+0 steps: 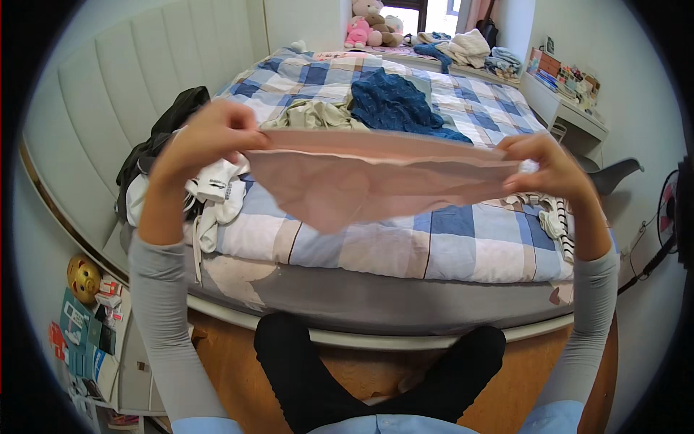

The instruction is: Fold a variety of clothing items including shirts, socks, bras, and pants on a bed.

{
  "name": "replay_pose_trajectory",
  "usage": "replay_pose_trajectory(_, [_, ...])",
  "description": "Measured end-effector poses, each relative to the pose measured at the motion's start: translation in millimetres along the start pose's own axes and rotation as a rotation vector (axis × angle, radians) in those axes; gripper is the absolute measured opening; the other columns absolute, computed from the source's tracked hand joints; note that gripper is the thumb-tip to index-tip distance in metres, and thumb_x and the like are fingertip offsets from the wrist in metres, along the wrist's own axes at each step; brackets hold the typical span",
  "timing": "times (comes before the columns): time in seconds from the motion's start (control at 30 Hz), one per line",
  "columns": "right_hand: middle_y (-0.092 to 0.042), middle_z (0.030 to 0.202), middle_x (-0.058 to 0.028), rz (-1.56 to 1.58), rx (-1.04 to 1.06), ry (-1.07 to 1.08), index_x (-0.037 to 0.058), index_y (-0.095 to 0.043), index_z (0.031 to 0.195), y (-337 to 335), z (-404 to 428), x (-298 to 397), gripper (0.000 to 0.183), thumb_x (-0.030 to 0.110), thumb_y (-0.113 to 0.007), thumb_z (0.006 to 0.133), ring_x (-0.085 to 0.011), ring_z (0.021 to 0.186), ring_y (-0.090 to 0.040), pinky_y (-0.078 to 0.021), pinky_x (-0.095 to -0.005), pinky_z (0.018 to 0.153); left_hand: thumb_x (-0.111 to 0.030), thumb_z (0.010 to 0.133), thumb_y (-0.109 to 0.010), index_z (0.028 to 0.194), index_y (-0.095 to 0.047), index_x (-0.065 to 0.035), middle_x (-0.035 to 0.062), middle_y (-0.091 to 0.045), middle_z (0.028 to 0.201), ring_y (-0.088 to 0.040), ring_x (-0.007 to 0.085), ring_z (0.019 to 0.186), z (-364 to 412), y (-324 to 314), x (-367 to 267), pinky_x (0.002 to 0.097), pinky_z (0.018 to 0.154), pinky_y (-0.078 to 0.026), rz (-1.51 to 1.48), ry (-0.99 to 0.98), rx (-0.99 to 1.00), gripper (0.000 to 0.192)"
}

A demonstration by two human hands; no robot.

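A pair of pale pink underpants (347, 187) is stretched out sideways in the air above the near part of the bed. Its waistband runs along the top, and the cloth is slightly blurred. My left hand (219, 127) pinches one end of the waistband. At the other end, my right hand (542, 165) grips the cloth between thumb and fingers, with a small white bit beside the fingers. Beyond the underpants lie a crumpled dark blue garment (393, 103) and a beige garment (320, 114), both partly hidden by it.
White socks (222, 200) and dark clothing (162, 125) lie at the bed's left. A striped garment (564, 228) sits at the right edge of the checked quilt (374, 249). A bedside cabinet (135, 363) bears a gold piggy bank (84, 279). A fan (669, 211) stands right.
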State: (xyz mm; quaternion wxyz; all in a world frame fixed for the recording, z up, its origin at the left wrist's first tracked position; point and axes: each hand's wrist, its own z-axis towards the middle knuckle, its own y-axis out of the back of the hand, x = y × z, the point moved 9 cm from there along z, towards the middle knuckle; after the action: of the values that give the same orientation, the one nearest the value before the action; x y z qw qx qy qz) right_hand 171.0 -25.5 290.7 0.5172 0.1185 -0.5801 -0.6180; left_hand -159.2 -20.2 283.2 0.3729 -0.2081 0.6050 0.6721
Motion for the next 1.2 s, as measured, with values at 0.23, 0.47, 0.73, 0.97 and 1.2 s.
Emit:
replay_pose_trajectory(0.23, [-0.056, 0.068, -0.0012, -0.264, -0.014, -0.283, -0.0008, -0.059, 0.071, 42, 12, -52, 0.022, 0.018, -0.07, 0.069, -0.0084, 0.064, -0.049, -0.0407, -0.022, 0.059, -0.003, 0.066, -0.05, 0.065, -0.048, -0.0051, -0.0023, -0.05, 0.058, -0.043, 0.0048, 0.045, 45, -13, -2, 0.0206, 0.039, -0.027, 0.236, 0.066, 0.128, 0.003])
replay_pose_trajectory(0.47, [-0.054, 0.067, -0.0045, -0.04, -0.396, -0.154, 0.0, -0.051, 0.084, 50, 21, -78, 0.016, -0.004, -0.056, 0.069, -0.0105, 0.062, -0.052, -0.0432, -0.0247, 0.06, 0.001, 0.066, -0.036, 0.066, -0.051, -0.0001, 0.0062, -0.051, 0.056, -0.051, 0.0145, 0.048, 83, -5, -16, 0.0285, 0.042, -0.04, -0.053, -0.129, -0.287, 0.015])
replay_pose_trajectory(0.73, [-0.057, 0.068, -0.0053, -0.52, -0.235, 0.184, 0.0155, -0.058, 0.105, -97, -41, -62, 0.033, 0.005, -0.047, 0.076, -0.0221, 0.061, -0.056, -0.0454, -0.0324, 0.055, -0.003, 0.072, -0.046, 0.077, -0.049, -0.0007, 0.0169, -0.05, 0.069, -0.05, 0.0318, 0.067, -11, -101, 81, 0.0363, 0.063, -0.04, 0.225, -0.155, -0.388, 0.007])
replay_pose_trajectory(0.97, [-0.058, 0.085, -0.0085, -0.122, 0.113, 0.148, 0.0118, -0.057, 0.099, -176, -32, -86, 0.032, 0.01, -0.059, 0.067, -0.0252, 0.085, -0.055, -0.043, -0.0348, 0.074, -0.016, 0.071, -0.065, 0.102, -0.053, -0.0036, 0.0134, -0.055, 0.098, -0.052, 0.0249, 0.094, -64, -164, 168, 0.0305, 0.082, -0.041, 0.395, -0.121, 0.318, 0.036])
replay_pose_trajectory(1.2, [-0.06, 0.094, -0.0163, 0.005, -0.259, -0.491, 0.006, -0.062, 0.092, -191, 114, -234, 0.026, 0.026, -0.056, 0.075, -0.0293, 0.089, -0.056, -0.0431, -0.033, 0.077, -0.019, 0.075, -0.063, 0.091, -0.056, 0.0007, 0.0042, -0.055, 0.068, -0.05, 0.0112, 0.059, 27, -179, 234, 0.0245, 0.054, -0.042, -0.297, 0.467, -0.036, 0.027])
